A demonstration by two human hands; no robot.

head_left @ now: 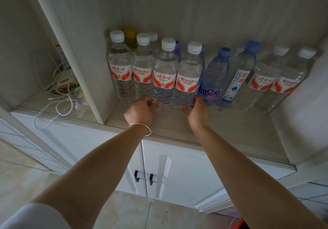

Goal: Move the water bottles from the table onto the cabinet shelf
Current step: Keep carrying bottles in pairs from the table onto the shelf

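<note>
Two rows of water bottles stand on the cabinet shelf. Most have white caps and red-and-white labels; a few have blue caps. My left hand curls around the foot of the third white-capped bottle from the left, which stands upright on the shelf. My right hand wraps the base of the bottle beside it, thumb on its left and fingers on its right. Right of my hands stand a blue-labelled bottle, a blue-capped bottle with a white label and two more white-capped bottles.
A yellow-capped bottle stands in the back row at the left. A vertical divider closes off the left compartment, which holds white cables and small devices. Below the shelf are white cabinet doors with black handles. The floor is tiled.
</note>
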